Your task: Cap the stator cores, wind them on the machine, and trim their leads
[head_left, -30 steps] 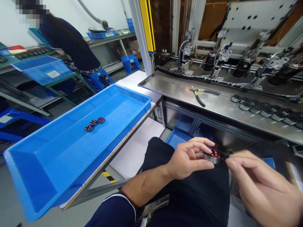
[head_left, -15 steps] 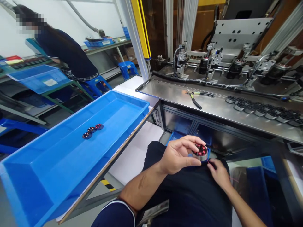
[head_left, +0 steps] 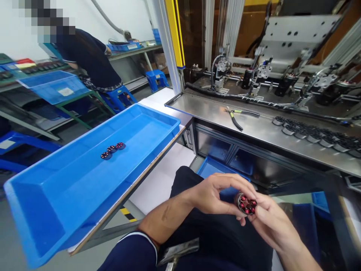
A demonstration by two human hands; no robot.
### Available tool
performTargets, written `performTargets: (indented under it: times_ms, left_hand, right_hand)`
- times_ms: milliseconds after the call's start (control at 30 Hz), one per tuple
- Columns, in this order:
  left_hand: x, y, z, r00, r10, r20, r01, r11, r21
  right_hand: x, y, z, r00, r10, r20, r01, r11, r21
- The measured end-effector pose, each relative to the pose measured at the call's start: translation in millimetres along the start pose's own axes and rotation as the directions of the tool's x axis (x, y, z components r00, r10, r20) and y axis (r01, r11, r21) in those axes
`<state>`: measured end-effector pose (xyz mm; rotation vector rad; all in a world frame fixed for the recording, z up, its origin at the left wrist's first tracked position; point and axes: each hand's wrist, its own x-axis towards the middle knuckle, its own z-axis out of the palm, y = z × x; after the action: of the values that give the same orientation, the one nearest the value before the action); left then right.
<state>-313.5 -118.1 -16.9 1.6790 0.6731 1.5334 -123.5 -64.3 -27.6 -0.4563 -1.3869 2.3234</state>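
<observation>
A motor stator [head_left: 247, 204], a round metal ring with red wire windings, is held over my lap, its wound face tilted toward me. My left hand [head_left: 222, 195] is closed around it from the left, fingers over the far side and thumb along the near side. From the right, my right hand [head_left: 272, 218] grips the same stator, its thumb at the rim. Any loose wire end is hidden by the fingers. Three wound stators [head_left: 113, 148] sit in a row in the large blue tray [head_left: 84, 184] to the left.
Pliers [head_left: 238, 116] with dark and yellow-green handles lie on the steel ledge [head_left: 203, 107]. Several unwound stators [head_left: 316, 136] line its right part. Behind stands a winding machine [head_left: 259, 69] with arms and fixtures. A co-worker [head_left: 93, 60] sits at a bench at upper left.
My right hand pulled on a red wire at the stator, then came in and closed on the stator itself. The stator has moved down a little and tilted toward me.
</observation>
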Motion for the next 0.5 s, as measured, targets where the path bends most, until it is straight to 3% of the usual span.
performTargets:
  times_ms: [67,100,133,200,267,300,400,467,500]
  left_hand:
    - [-2,0,1.0,0.990,-0.010,-0.140,0.024,0.995,0.097]
    - [-4,0,3.3,0.967,-0.025,-0.254,0.066,0.986,0.155]
    - [-5,0,7.1,0.931,-0.043,-0.364,0.122,0.973,0.197]
    - [-8,1,19.1,0.861,-0.109,-0.497,0.238,0.950,0.202]
    - [-9,1,34.8,0.839,-0.186,-0.511,0.297,0.944,0.144]
    - [-9,1,42.6,0.834,-0.207,-0.511,0.304,0.946,0.114]
    - [-5,-2,58.0,0.814,-0.179,-0.552,0.277,0.956,0.099]
    - [-3,-4,57.9,0.820,-0.103,-0.563,0.240,0.955,0.174]
    - [-2,-5,54.9,0.831,-0.056,-0.553,0.219,0.948,0.233]
  right_hand:
    - [-2,7,0,0.987,-0.101,-0.121,0.094,0.993,-0.064]
    - [-3,11,0,0.958,-0.190,-0.215,0.161,0.976,-0.145]
    - [-4,15,1,0.902,-0.303,-0.309,0.228,0.940,-0.255]
    - [-4,20,3,0.721,-0.557,-0.412,0.326,0.798,-0.507]
    - [-1,24,8,0.553,-0.751,-0.361,0.387,0.615,-0.687]
    - [2,25,11,0.497,-0.809,-0.313,0.411,0.538,-0.736]
    - [10,29,15,0.434,-0.874,-0.218,0.439,0.416,-0.796]
    - [13,30,14,0.445,-0.875,-0.192,0.421,0.393,-0.817]
    - [12,30,12,0.472,-0.861,-0.188,0.406,0.401,-0.821]
